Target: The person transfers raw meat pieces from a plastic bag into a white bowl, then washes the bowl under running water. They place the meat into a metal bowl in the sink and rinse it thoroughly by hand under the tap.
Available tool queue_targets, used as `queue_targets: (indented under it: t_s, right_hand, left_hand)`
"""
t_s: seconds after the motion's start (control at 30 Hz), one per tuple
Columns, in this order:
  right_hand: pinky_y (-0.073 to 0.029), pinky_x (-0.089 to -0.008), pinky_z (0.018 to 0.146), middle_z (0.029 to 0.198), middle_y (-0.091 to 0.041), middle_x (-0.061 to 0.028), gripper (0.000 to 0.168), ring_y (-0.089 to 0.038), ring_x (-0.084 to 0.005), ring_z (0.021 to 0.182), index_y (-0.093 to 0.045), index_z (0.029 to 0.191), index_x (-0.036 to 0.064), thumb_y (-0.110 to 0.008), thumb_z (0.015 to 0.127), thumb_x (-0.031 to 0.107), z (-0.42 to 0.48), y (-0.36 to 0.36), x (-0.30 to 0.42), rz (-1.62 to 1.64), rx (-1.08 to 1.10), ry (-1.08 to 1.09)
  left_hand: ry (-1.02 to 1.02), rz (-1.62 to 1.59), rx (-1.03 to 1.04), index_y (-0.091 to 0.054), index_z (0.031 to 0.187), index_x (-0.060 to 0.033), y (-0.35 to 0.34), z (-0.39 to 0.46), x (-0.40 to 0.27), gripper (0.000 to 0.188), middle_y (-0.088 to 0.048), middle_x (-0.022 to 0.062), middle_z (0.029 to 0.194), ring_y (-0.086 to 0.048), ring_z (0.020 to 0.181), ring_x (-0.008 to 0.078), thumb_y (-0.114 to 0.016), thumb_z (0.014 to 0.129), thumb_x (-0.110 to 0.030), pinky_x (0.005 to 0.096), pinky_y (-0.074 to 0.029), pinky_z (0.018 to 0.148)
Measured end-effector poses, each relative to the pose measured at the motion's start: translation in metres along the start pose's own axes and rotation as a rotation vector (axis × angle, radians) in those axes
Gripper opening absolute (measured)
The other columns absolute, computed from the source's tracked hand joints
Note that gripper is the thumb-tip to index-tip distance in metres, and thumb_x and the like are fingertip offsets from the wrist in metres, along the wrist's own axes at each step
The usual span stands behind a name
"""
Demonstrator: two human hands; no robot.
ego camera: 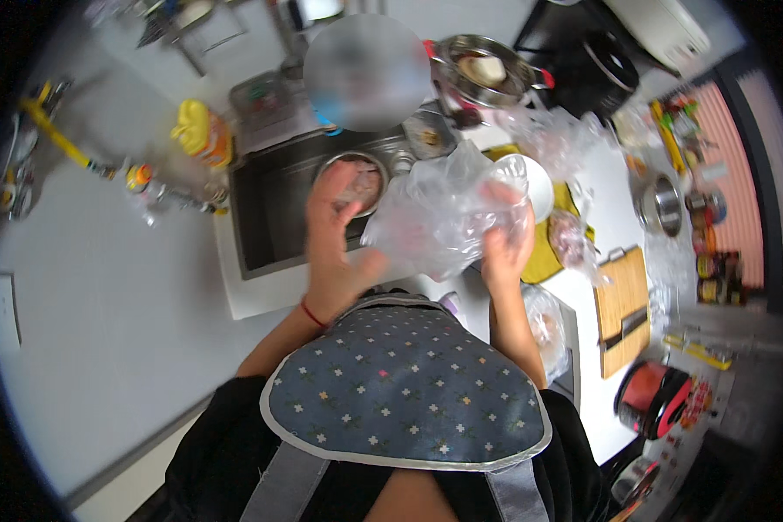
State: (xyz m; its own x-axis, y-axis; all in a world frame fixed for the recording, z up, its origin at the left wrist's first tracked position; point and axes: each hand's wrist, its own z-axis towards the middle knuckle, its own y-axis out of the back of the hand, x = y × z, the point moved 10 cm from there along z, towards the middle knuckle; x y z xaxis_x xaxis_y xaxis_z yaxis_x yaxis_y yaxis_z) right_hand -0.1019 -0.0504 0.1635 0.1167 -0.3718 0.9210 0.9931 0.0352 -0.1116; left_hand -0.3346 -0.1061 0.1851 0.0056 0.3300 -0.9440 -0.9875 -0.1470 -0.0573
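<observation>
A crumpled clear plastic bag (440,212) hangs in front of me, over the right edge of the sink. My right hand (506,245) grips it at its right side, with part of the film lying over the fingers. Blurred and with fingers spread, my left hand (333,241) is beside the bag's left edge and holds nothing. Beyond that hand, a round metal bowl (365,186) with pale pink pieces, which look like raw meat, stands in the dark sink (271,215). The left fingers hide part of the bowl.
Right of the bag are a white bowl (536,186), a yellow-green cloth (541,258), a bag of pinkish food (569,238) and a wooden cutting board (623,307). A steel pot (483,94) and a yellow-capped jug (202,134) stand farther back.
</observation>
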Motion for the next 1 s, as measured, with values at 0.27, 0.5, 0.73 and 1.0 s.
queue_targets:
  t_s: [0.27, 0.5, 0.73, 1.0]
  right_hand:
    - [-0.048, -0.0365, 0.082, 0.107, -0.06, -0.0164, 0.044, -0.059, -0.0291, 0.098, -0.06, 0.099, 0.002, -0.084, 0.066, 0.018, -0.059, 0.139, 0.1, -0.8, -0.165, 0.31]
    - [-0.051, -0.0355, 0.076, 0.102, -0.062, -0.0176, 0.024, -0.063, -0.0312, 0.088, -0.062, 0.103, 0.002, -0.066, 0.08, -0.002, -0.086, 0.288, 0.16, -1.248, -0.572, 0.1]
    - [-0.051, -0.0352, 0.077, 0.097, -0.067, -0.0169, 0.017, -0.065, -0.0301, 0.086, -0.066, 0.103, 0.003, -0.063, 0.087, 0.008, -0.072, 0.395, 0.126, -1.125, -0.609, -0.19]
    - [-0.037, -0.0446, 0.097, 0.118, -0.059, -0.0167, 0.046, -0.052, -0.0343, 0.111, -0.059, 0.119, 0.006, -0.073, 0.077, 0.02, 0.014, 0.391, 0.128, -1.541, -0.689, 0.261]
  left_hand:
    - [0.412, -0.519, 0.246, -0.056, 0.121, 0.0018, -0.196, 0.027, 0.043, 0.042, -0.058, 0.0061, 0.118, -0.053, 0.109, 0.0125, -0.055, 0.079, 0.007, 0.0256, -0.043, 0.093]
    - [-0.279, 0.6, 0.568, -0.057, 0.109, -0.0081, -0.287, 0.041, 0.016, 0.034, -0.057, 0.0078, 0.103, -0.059, 0.084, 0.0188, -0.068, 0.077, -0.001, 0.028, -0.05, 0.073]
    - [0.589, -0.07, 0.837, -0.048, 0.12, -0.005, -0.394, 0.065, 0.092, 0.029, -0.055, 0.0063, 0.115, -0.059, 0.102, 0.0153, -0.054, 0.093, -0.009, 0.0324, -0.052, 0.077]
    - [0.307, -0.059, 0.711, -0.05, 0.127, -0.0047, -0.514, 0.161, 0.174, 0.034, -0.06, 0.0052, 0.115, -0.057, 0.101, 0.014, -0.05, 0.094, -0.012, 0.0283, -0.048, 0.082]
